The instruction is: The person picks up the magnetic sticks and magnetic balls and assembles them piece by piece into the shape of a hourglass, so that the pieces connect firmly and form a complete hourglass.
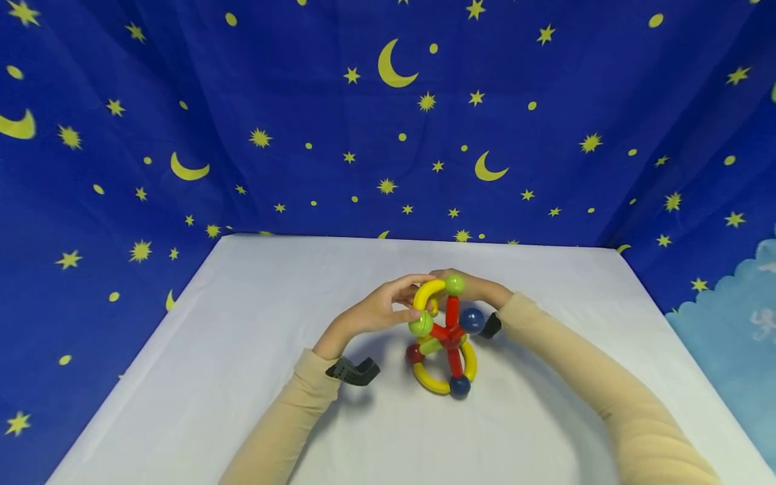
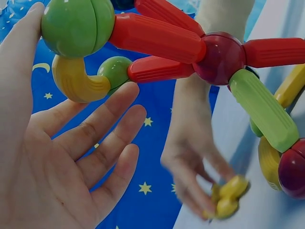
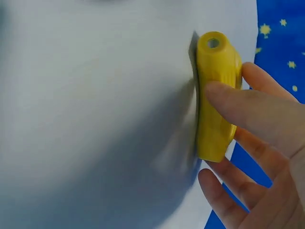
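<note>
A construction of magnetic rods and balls (image 1: 453, 337) stands on the table, with red rods round a dark red ball (image 2: 219, 58) and a yellow ring of curved rods (image 1: 433, 385) at its base. My left hand (image 1: 382, 306) holds its upper left part. The thumb touches a green ball (image 2: 78, 26), while the index finger passes behind a yellow curved rod (image 2: 78, 78); the other fingers are spread. Behind the construction, my right hand (image 2: 190, 148) pinches a loose yellow curved rod (image 3: 217, 100) between thumb and fingers, close over the table. A second yellow piece shows beside that rod in the left wrist view.
A white-covered table (image 1: 242, 303) carries the construction. Behind it hangs a blue cloth (image 1: 315, 101) with yellow moons and stars. Blue balls (image 1: 472, 320) stick out on the construction's right side. A black wrist mount (image 1: 353, 371) juts from the left sleeve.
</note>
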Demonstrator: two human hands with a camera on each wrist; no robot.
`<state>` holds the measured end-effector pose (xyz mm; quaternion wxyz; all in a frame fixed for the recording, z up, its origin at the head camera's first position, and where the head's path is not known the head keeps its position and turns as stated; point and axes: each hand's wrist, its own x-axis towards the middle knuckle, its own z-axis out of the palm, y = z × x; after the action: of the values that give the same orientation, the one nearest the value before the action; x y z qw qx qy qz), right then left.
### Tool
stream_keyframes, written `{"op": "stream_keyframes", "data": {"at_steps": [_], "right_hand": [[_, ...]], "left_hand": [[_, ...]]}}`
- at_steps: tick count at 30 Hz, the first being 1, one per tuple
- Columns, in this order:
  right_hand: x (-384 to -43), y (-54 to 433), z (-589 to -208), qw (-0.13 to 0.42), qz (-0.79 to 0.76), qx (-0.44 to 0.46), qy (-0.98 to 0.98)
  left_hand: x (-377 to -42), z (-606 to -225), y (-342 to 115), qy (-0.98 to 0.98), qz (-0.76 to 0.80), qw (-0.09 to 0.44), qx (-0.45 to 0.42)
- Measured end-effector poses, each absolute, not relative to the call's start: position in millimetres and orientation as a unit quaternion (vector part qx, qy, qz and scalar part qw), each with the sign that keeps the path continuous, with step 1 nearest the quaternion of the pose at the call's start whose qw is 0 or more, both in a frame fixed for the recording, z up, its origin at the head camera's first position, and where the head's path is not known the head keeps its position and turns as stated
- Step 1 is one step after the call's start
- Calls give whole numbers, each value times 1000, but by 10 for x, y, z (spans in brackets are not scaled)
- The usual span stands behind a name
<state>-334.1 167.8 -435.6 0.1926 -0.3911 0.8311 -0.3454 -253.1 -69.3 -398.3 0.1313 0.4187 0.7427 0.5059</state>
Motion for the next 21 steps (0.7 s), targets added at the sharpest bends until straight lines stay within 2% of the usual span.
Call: {"op": "stream_keyframes", "data": {"at_steps": [8, 15, 21], "right_hand": [[-3217, 2260, -4499, 145, -355, -354, 853], [-2974, 2622, -4611, 54, -343, -302, 888], [-2777, 2750, -4491, 18, -291, -222, 930]], "left_hand": [[-2528, -3958, -697, 743, 509, 141, 411], [-2529, -3980, -682, 738, 516, 145, 410], [-2535, -3975, -678, 737, 518, 141, 411]]}}
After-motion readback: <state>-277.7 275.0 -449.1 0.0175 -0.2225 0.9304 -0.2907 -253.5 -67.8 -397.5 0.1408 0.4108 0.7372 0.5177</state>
